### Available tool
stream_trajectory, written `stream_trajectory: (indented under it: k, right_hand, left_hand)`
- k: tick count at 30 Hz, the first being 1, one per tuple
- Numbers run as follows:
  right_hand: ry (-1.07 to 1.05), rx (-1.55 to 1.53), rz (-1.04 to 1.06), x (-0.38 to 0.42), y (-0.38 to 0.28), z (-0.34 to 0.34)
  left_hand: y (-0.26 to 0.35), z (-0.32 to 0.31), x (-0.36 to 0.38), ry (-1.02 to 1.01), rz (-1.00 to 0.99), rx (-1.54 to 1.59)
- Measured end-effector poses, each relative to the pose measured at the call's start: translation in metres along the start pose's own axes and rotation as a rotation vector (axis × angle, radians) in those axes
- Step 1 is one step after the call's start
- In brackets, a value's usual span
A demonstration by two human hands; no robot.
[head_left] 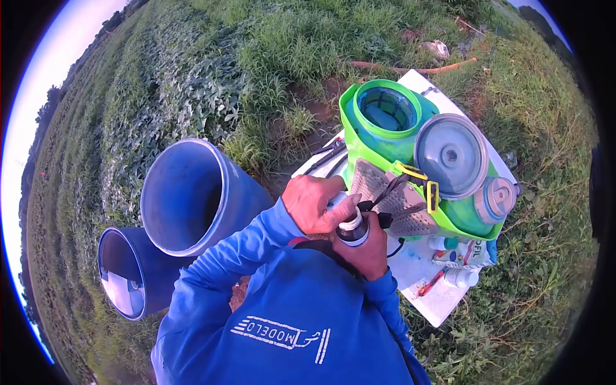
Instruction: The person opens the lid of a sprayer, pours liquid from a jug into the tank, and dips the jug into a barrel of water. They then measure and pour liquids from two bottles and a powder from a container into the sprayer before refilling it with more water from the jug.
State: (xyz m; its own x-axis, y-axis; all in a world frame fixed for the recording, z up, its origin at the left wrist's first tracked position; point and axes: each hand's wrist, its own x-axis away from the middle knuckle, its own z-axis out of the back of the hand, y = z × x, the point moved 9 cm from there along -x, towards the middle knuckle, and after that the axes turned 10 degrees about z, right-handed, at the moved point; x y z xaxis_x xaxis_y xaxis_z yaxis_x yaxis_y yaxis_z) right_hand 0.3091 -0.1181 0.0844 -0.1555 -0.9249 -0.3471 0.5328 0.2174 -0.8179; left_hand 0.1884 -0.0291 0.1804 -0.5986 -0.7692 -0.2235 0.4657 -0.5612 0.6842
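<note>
My left hand [313, 204] pinches a white cap [336, 200] between thumb and fingers, just beside the mouth of a small dark bottle [353, 232]. The fingers of my right hand [368, 251] wrap round that bottle close to my chest, with its white neck showing above them. Right behind my hands lies a green backpack sprayer [404, 149], its tank opening uncovered. Its perforated grey panel [410, 215] and black straps with yellow buckles [432, 196] are nearest to my fingers.
A large round grey lid [452, 156] rests on the sprayer. The white table [431, 309] beneath also bears a white bottle [461, 278], a red tool [431, 283] and a printed packet [476, 253]. Two blue barrels [247, 199] stand at left. An orange hose [410, 69] lies in the grass.
</note>
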Motion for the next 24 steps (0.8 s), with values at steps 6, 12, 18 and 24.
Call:
stream_trajectory:
  k: [6,12,18,24]
  right_hand:
    - [0.032,-0.095,0.007,-0.005,0.001,0.005]
    - [-0.042,-0.164,-0.067,0.007,0.006,0.012]
    - [-0.023,-0.184,-0.249,0.046,0.021,0.037]
    - [0.046,-0.205,-0.337,0.061,0.020,0.058]
  left_hand:
    - [-0.043,-0.042,-0.013,-0.365,0.314,0.813]
    - [-0.097,-0.050,-0.019,-0.467,0.615,1.519]
    - [-0.116,0.030,-0.072,-0.465,0.448,1.673]
    - [-0.051,0.066,-0.159,-0.630,0.319,0.888]
